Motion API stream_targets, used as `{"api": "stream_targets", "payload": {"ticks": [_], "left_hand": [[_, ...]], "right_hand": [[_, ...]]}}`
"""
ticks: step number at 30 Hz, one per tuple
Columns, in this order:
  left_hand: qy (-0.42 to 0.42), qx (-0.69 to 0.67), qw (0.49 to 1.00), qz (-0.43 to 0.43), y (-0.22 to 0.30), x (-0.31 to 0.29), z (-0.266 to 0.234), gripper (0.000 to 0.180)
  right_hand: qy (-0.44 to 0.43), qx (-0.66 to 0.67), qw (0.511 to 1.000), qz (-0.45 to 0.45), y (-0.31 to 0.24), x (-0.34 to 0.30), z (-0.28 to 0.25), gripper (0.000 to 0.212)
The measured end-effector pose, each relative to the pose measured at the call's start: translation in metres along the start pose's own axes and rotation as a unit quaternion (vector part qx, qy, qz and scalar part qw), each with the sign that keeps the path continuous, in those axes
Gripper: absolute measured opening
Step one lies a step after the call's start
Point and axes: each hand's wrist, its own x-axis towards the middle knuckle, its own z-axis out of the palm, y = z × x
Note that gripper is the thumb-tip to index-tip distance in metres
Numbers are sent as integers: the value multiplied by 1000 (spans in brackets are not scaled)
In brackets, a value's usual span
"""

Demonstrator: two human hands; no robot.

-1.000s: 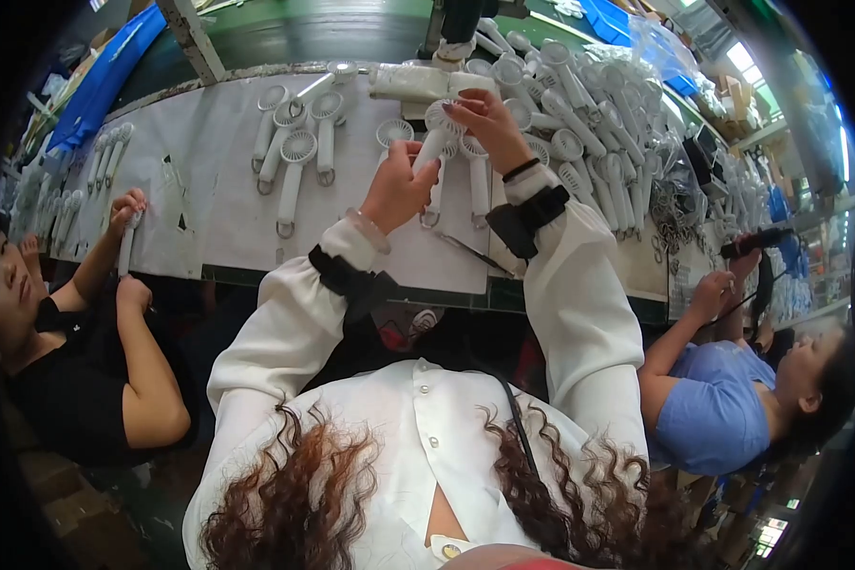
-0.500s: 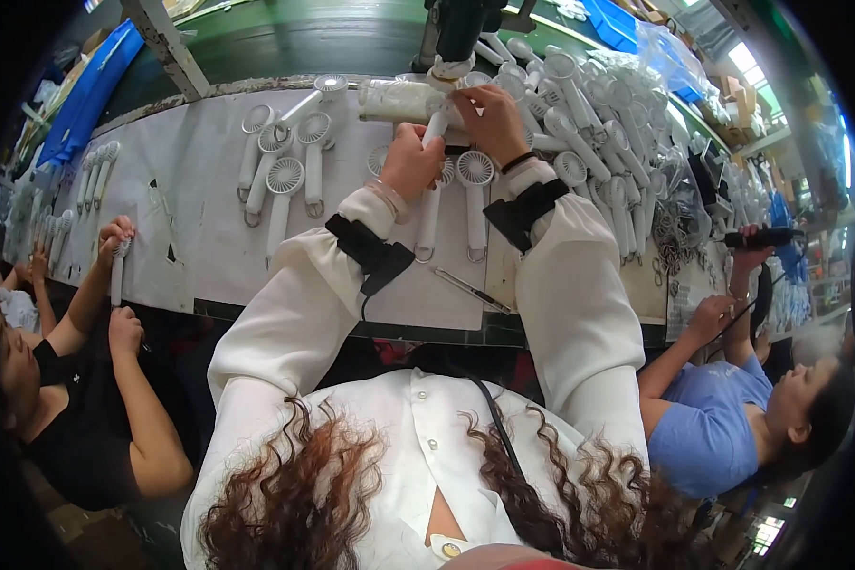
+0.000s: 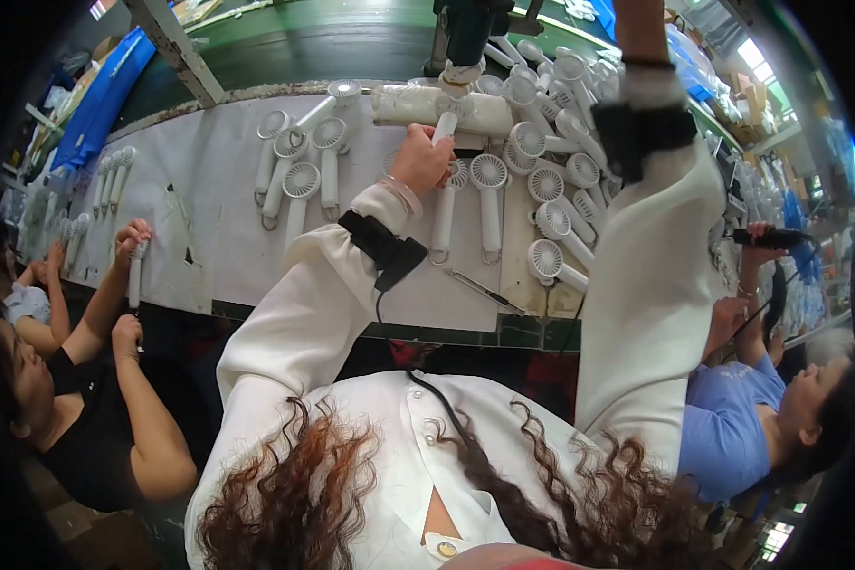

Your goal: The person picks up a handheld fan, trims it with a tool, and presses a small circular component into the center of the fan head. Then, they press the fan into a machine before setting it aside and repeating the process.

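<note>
My left hand (image 3: 423, 160) is closed round the white handle of a handheld fan (image 3: 445, 125). The far end of this fan lies against a white padded roll (image 3: 399, 104), below the wrapped tip of a dark green machine (image 3: 470, 38). My right hand (image 3: 641, 33) is raised at the top edge of the picture, above the far right of the table. Only its wrist part shows; the fingers are cut off. Beside my left hand, more white fans (image 3: 488, 173) lie on the paper-covered table, heads away from me.
A heap of white fans (image 3: 565, 123) covers the right side. Several fans (image 3: 301, 180) lie to the left. A thin metal tool (image 3: 484, 290) rests near the front edge. Co-workers sit left (image 3: 95, 418) and right (image 3: 731, 418); the left one holds a fan (image 3: 135, 271).
My right hand has left the fan and swung up and right, over the heap to the picture's top edge. My left hand keeps its hold near the machine. The view has shifted slightly.
</note>
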Motion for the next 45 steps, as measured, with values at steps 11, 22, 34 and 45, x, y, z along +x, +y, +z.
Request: {"api": "stream_targets", "payload": {"ticks": [11, 22, 34, 45], "left_hand": [[9, 5, 1000, -15, -4, 1, -16, 34], [0, 8, 1000, -25, -3, 11, -4, 36], [75, 186, 977, 76, -16, 6, 6, 43], [105, 216, 964, 112, -24, 23, 2, 47]], "right_hand": [[-109, 495, 857, 91, -37, -6, -65, 32], [-413, 60, 873, -252, -103, -166, -120, 8], [-267, 16, 913, -307, -69, -222, -76, 6], [-365, 131, 899, -202, -85, -182, -115, 14]]}}
